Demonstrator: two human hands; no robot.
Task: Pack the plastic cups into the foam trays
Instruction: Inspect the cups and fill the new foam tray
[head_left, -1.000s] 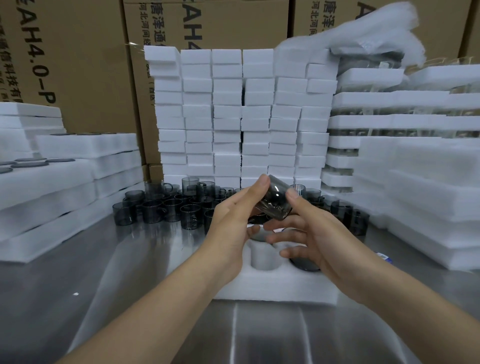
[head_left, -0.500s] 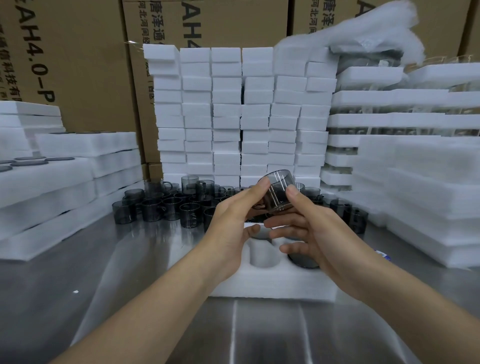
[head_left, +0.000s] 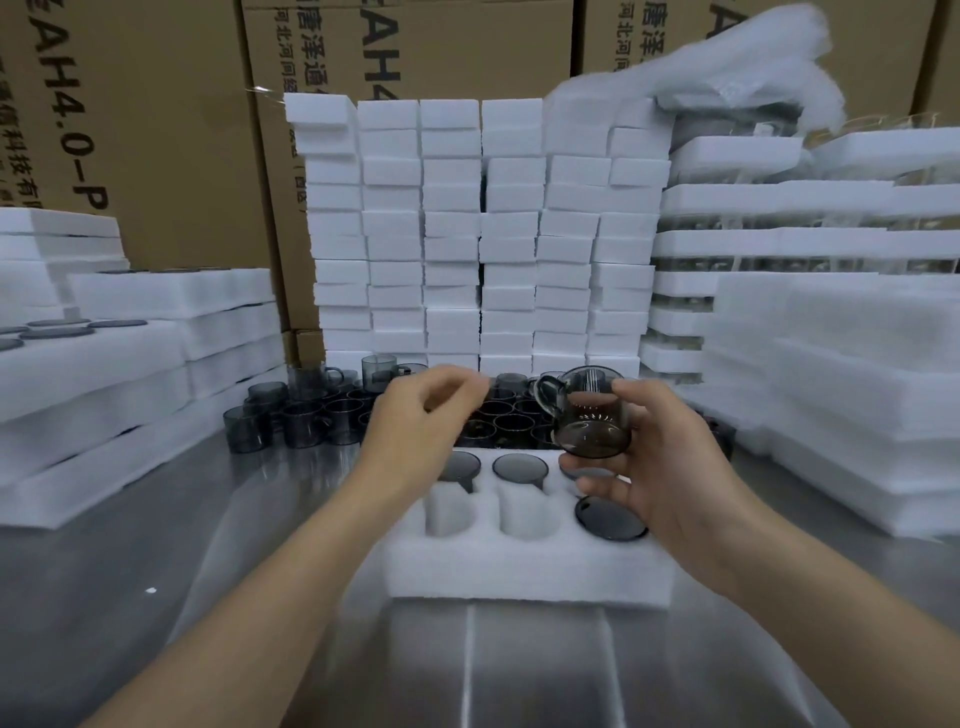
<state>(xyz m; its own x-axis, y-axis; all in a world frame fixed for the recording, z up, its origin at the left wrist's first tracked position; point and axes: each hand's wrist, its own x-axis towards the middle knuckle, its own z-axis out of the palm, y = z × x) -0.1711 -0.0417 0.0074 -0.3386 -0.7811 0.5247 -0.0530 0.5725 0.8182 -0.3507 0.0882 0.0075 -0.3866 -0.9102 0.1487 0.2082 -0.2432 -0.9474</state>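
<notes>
A white foam tray (head_left: 524, 574) with round pockets lies on the steel table in front of me. Smoky grey cups sit upside down in its back pockets (head_left: 519, 466) and in the front right pocket (head_left: 609, 516); two front pockets show white foam. My right hand (head_left: 670, 467) grips a smoky grey handled cup (head_left: 589, 415) above the tray's right side, its base tilted toward me. My left hand (head_left: 423, 415) hovers over the tray's back left with loosely curled fingers and holds nothing. Several loose cups (head_left: 311, 415) stand behind the tray.
Stacks of white foam blocks (head_left: 467, 234) rise behind the cups. Packed foam trays are piled at the left (head_left: 104, 364) and right (head_left: 831, 364). Brown cartons (head_left: 156, 130) form the back wall. The steel tabletop (head_left: 156, 597) stretches toward me.
My left hand has let go of the cup and moved left. My right hand now holds the cup alone and has carried it to the right, turning it so its handle faces left.
</notes>
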